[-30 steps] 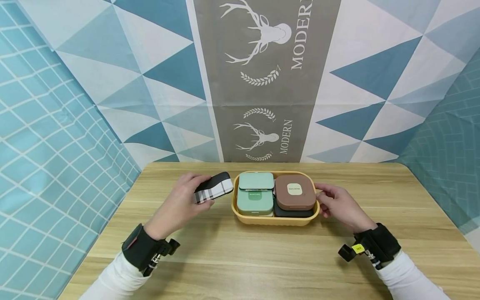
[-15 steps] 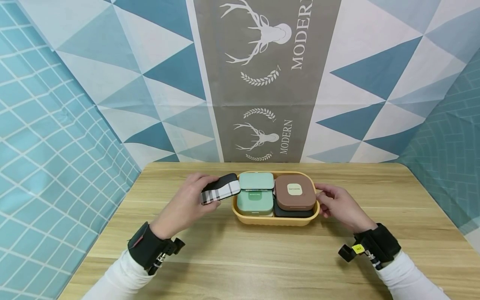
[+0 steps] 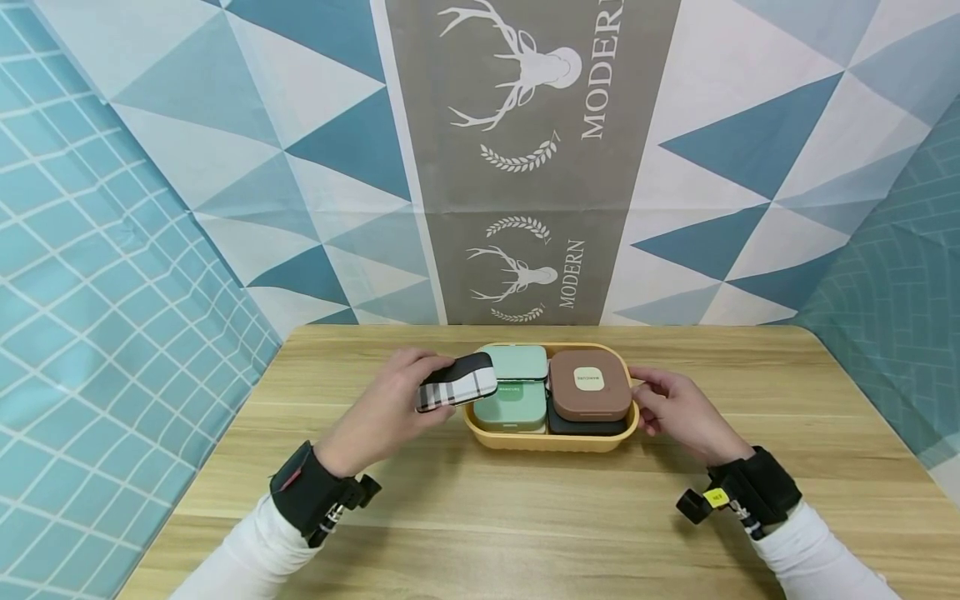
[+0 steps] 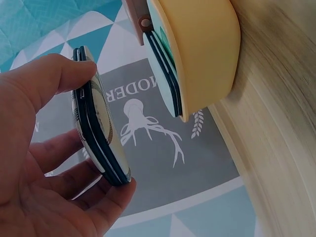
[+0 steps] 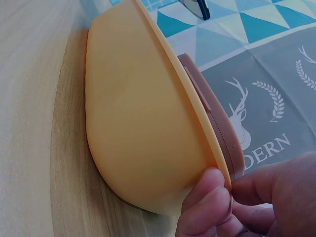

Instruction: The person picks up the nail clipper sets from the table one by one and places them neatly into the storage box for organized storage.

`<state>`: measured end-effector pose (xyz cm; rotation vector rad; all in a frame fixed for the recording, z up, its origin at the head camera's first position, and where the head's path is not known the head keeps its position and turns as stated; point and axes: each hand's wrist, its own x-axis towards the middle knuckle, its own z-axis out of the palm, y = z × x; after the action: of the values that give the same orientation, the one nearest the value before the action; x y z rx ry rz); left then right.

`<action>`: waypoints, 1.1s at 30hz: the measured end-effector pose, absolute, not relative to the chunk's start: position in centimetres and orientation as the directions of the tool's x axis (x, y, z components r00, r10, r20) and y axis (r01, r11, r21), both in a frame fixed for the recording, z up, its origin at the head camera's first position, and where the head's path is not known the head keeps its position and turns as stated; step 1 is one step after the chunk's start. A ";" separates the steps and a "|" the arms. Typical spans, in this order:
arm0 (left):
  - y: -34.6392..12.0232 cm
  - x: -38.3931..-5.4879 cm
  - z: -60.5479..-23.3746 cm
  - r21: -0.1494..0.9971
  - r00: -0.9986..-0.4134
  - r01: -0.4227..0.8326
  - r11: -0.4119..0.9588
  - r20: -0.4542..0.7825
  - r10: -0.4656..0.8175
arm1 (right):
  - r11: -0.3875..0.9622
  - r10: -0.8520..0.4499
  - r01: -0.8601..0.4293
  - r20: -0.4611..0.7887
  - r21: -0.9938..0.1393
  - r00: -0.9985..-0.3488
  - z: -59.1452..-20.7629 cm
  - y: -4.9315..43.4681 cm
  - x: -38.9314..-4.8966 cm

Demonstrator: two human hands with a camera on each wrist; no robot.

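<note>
My left hand (image 3: 393, 412) holds a slim black-and-white plaid case (image 3: 461, 383) between thumb and fingers. The case hangs over the left end of a yellow storage bin (image 3: 551, 445). In the left wrist view the plaid case (image 4: 94, 123) stands on edge, its dark seam showing. My right hand (image 3: 678, 412) pinches the bin's right rim, the thumb and fingers on either side in the right wrist view. Inside the bin, a pale mint case (image 3: 517, 363) and a green case (image 3: 512, 408) fill the left. A brown manicure case (image 3: 592, 404) lies on a black case (image 3: 585, 427) at the right.
The bin stands on a wooden table (image 3: 510, 525) near its back edge. A patterned cloth backdrop (image 3: 540, 187) rises behind, with blue tile-patterned cloth (image 3: 112, 333) along the left side.
My left hand has carried the plaid case to the right and slightly nearer; it now overlaps the mint case and the bin's left rim. The right hand has stayed put.
</note>
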<state>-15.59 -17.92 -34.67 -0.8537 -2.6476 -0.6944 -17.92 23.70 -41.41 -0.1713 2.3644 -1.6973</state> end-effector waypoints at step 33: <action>-15.3 -16.6 -36.0 0.312 -0.756 0.655 0.688 0.287 0.589 | 0.334 -0.222 0.026 -0.106 -0.942 -0.969 -41.4 23.8 -18.0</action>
<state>-16.60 -15.32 -36.00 -1.0147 -2.7335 -0.6008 -17.97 23.81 -41.42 -0.1777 2.3814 -1.6888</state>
